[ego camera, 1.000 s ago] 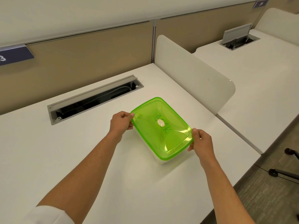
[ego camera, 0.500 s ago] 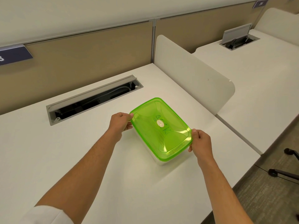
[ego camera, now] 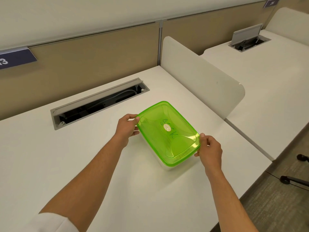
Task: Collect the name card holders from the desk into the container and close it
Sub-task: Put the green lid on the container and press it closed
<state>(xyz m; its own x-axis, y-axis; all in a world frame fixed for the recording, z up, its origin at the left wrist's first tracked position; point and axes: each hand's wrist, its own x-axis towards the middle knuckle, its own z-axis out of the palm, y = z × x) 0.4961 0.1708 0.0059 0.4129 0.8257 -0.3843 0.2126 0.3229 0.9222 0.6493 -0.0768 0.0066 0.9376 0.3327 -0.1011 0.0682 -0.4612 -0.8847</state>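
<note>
While both hands (ego camera: 127,125) (ego camera: 209,150) grip the green lid (ego camera: 167,131), the white desk (ego camera: 50,156) meets tan partitions (ego camera: 92,61).

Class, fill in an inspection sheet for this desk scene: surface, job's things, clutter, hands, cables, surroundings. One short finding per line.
Surface: white desk.
Job's things: green lid on clear container; name card holders not visible.
Clutter: nothing seen.
Hands: left hand and right hand grip opposite lid corners.
Cables: grey cable inside open cable tray.
Surroundings: white divider, tan partition, neighbouring desk, chair base.
</note>
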